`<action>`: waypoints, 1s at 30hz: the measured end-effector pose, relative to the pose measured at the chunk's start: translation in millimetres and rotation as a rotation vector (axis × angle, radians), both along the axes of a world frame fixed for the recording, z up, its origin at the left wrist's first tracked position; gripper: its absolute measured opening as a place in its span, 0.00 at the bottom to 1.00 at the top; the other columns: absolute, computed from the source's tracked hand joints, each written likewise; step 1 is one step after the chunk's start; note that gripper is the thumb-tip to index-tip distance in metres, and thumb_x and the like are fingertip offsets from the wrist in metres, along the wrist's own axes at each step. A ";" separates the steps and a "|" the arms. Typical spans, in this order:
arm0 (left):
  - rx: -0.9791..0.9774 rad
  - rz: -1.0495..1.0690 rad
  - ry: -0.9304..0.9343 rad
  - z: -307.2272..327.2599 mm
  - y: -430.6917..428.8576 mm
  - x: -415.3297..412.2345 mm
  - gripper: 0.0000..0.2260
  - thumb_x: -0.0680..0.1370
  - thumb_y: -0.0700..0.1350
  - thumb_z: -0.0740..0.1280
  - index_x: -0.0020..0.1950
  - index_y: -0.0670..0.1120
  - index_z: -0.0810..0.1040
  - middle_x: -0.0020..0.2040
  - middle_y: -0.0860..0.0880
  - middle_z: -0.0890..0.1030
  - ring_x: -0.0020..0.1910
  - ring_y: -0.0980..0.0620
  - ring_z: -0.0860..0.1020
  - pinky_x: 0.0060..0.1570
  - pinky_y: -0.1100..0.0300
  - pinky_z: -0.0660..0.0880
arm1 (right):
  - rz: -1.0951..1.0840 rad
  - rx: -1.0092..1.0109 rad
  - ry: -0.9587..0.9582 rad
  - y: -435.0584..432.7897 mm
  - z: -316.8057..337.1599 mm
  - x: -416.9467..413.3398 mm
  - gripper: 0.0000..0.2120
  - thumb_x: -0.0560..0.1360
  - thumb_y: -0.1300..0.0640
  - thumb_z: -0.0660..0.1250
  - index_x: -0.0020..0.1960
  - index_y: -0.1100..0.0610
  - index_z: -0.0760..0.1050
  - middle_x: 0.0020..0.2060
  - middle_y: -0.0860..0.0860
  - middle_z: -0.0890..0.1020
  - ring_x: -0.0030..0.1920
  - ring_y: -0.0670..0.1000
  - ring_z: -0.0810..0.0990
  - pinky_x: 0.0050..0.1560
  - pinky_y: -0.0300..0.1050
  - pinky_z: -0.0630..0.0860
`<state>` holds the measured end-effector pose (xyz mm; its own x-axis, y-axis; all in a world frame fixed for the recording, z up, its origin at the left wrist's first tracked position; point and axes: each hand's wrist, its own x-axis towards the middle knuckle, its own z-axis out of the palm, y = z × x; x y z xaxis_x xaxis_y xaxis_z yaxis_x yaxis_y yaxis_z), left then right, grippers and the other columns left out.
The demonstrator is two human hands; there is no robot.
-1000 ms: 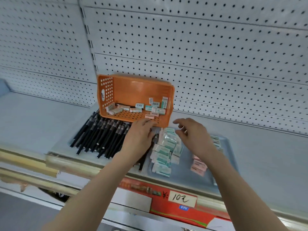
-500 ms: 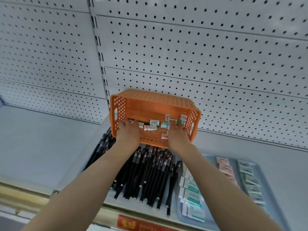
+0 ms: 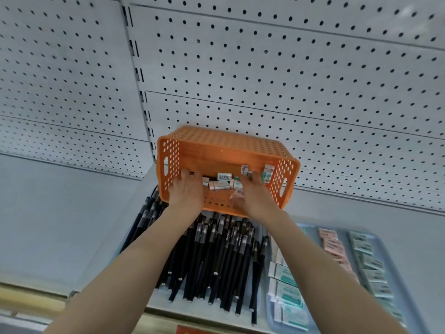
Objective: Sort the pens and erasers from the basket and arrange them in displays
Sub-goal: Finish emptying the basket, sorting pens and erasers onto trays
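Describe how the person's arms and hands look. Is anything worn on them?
The left forearm and the right forearm are bare; no sleeve shows before the picture's edge. The left hand and the right hand wear no gloves. No watch, bracelet or ring is visible, though the picture is slightly blurred, so a thin ring could be missed.

The basket [image 3: 216, 145] is orange with rows of round holes. The erasers [image 3: 224, 180] in it are white, green and pink. The pens [image 3: 216, 261] near it are black with grey bands. On the right, the tray [image 3: 309, 227] is pale blue, with one pink row [image 3: 333, 247] and white-and-green rows [image 3: 286, 292]. The far wall [image 3: 289, 68] is white with black dots. The tag [image 3: 192, 330] is red.
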<state>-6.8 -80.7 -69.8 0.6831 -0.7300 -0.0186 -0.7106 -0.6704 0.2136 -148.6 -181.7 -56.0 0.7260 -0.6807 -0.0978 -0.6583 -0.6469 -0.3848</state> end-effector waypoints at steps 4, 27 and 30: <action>-0.063 -0.112 0.039 2.4 2.9 8.0 0.19 0.76 0.38 0.65 0.67 0.45 0.70 0.61 0.42 0.74 0.57 0.41 0.76 0.54 0.51 0.74 | -0.033 0.000 0.023 0.8 3.1 3.9 0.34 0.74 0.48 0.71 0.74 0.56 0.61 0.71 0.56 0.60 0.68 0.60 0.68 0.69 0.54 0.68; 0.038 -0.303 0.023 -7.3 -27.6 -7.2 0.30 0.75 0.61 0.67 0.72 0.50 0.64 0.66 0.45 0.69 0.62 0.39 0.72 0.59 0.46 0.74 | -0.126 -0.037 0.112 -6.8 -1.2 -5.2 0.41 0.66 0.33 0.69 0.73 0.51 0.63 0.69 0.56 0.68 0.68 0.62 0.68 0.69 0.57 0.67; 0.034 -0.297 0.047 -6.1 -30.9 -5.1 0.29 0.75 0.60 0.68 0.71 0.50 0.64 0.65 0.45 0.72 0.61 0.40 0.75 0.56 0.48 0.73 | -0.141 0.035 0.034 -3.9 -3.7 -5.2 0.36 0.68 0.39 0.72 0.69 0.55 0.66 0.65 0.57 0.70 0.64 0.62 0.72 0.64 0.55 0.72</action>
